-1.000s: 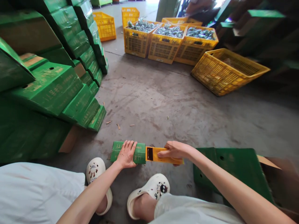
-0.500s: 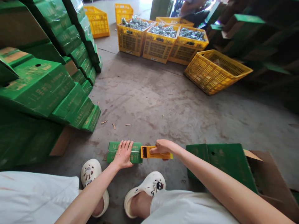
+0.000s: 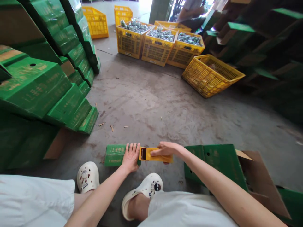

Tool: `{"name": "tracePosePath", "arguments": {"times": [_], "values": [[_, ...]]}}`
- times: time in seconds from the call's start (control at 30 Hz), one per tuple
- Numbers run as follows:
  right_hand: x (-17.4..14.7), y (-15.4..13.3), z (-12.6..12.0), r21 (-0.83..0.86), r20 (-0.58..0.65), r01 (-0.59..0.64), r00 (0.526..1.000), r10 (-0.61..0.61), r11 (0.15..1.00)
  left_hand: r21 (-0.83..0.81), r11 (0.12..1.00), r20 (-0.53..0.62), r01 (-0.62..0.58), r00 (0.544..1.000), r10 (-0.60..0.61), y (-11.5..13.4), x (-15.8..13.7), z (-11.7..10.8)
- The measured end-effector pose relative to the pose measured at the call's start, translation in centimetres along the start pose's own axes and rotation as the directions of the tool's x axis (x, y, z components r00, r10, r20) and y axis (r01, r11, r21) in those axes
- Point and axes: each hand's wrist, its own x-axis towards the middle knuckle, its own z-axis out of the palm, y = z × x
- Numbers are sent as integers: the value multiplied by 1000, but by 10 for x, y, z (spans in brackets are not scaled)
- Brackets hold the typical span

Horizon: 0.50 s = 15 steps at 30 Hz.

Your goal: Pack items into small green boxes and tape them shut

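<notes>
Ahead, yellow crates [image 3: 158, 50] of silvery pieces [image 3: 162, 34], left hand [image 3: 131, 157] spread on green box [image 3: 114, 154], right hand [image 3: 167, 148] gripping yellow tool [image 3: 148, 154]

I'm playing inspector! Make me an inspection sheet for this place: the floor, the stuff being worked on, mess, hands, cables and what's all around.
Surface: grey floor, with dark smudges.
Job's things: small green box; yellow tool at its right end, contact unclear.
Clutter: small scraps on the floor beyond the box.
Left hand: laid over the right part of the small green box.
Right hand: grips the yellow tool.
Cables: nothing seen.
Surroundings: stacked green boxes at left; larger green carton at right; yellow crates ahead, three filled with silvery things; a person behind them.
</notes>
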Motion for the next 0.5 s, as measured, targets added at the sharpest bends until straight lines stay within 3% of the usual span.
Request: {"name": "tracePosePath", "arguments": {"times": [0.07,0.23,0.37,0.5], "values": [[-18,14,-11,36,13,3,1000,-4,999,11,1000,2,6,1000,-6,-1,-1,0],[-36,44,-23,157,71,-185,982,176,970,11,1000,-15,9,1000,-9,0,-2,0],[-8,48,-16,-1,26,-214,976,214,977,-1,1000,-31,7,999,-7,0,-3,1],[31,38,1,-174,-124,-187,978,167,967,-17,1000,-31,8,999,-9,0,-3,2]]}}
